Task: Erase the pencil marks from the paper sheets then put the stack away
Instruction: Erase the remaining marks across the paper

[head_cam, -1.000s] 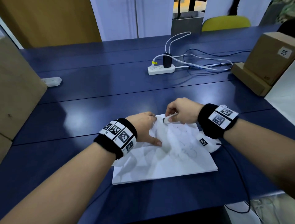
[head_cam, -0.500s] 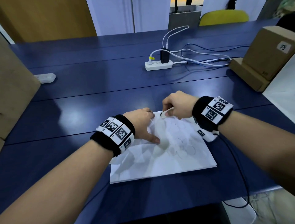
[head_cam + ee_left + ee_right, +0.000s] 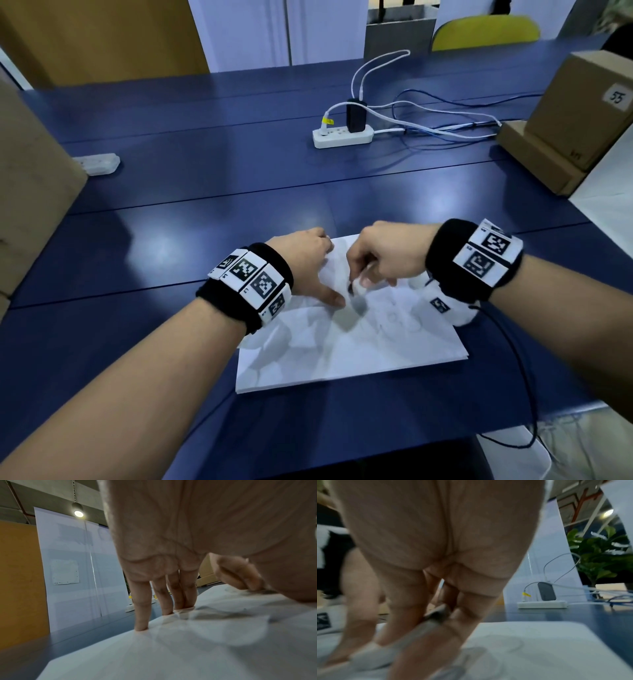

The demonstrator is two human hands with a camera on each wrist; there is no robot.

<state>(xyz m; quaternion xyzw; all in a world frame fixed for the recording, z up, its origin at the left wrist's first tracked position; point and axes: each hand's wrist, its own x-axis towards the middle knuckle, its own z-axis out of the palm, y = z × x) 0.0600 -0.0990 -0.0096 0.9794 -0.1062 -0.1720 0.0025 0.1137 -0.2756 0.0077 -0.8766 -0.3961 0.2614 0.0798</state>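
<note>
A stack of white paper sheets (image 3: 346,346) lies on the blue table (image 3: 205,240), near its front edge. Faint pencil loops (image 3: 399,322) show on the top sheet. My left hand (image 3: 313,270) presses the sheet's left part with straight fingers (image 3: 141,608) and its thumb spread out. Just right of that thumb, my right hand (image 3: 364,277) pinches a small white eraser (image 3: 358,289) whose tip is down on the paper. In the right wrist view the eraser (image 3: 373,657) is blurred against the sheet (image 3: 539,646).
A white power strip (image 3: 342,137) with a black charger and trailing cables lies further back. Cardboard boxes (image 3: 579,116) stand at the right, and a cardboard panel (image 3: 30,192) and a small white object (image 3: 99,163) at the left. A black cable (image 3: 513,363) hangs from my right wrist.
My right hand has pulled the eraser from the sheet's far edge toward me, to beside my left thumb. The left hand stays pressed on the paper.
</note>
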